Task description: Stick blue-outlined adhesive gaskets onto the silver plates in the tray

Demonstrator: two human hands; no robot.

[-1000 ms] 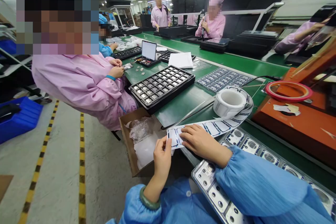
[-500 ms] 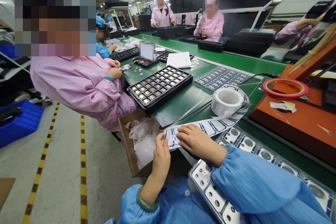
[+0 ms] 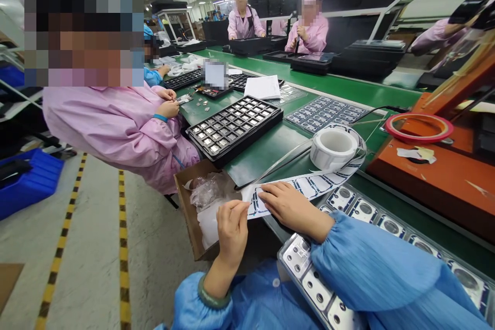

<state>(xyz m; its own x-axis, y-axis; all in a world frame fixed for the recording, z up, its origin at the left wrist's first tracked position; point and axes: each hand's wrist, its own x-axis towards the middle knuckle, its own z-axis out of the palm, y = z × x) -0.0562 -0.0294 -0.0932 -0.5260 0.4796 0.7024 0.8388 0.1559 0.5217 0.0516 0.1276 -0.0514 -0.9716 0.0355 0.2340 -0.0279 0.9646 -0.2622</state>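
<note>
A white backing strip of dark-outlined adhesive stickers [image 3: 309,185] runs from a white roll [image 3: 333,149] to the table's near edge. My left hand [image 3: 232,224] pinches at the strip's free end, thumb against fingertips, at the edge of a sticker; the exact bit between the fingertips is hard to see. Lying across the strip is my right hand [image 3: 290,207], its fingers stretched out and pressing it down. Below my right forearm, a clear tray of white metal plates with holes [image 3: 317,289] sits by my lap. A second tray of similar plates [image 3: 365,211] rests on the table.
A cardboard box [image 3: 189,216] with clear plastic stands below the table edge. Beyond are a black tray of small metal parts [image 3: 235,126], sticker sheets [image 3: 325,112] and an orange machine [image 3: 433,165] bearing red tape [image 3: 419,128]. A co-worker in pink [image 3: 116,124] sits at left.
My left hand has shifted slightly left and turned, its fingertips now pinched together at the strip's end. My right hand stays almost in place on the strip.
</note>
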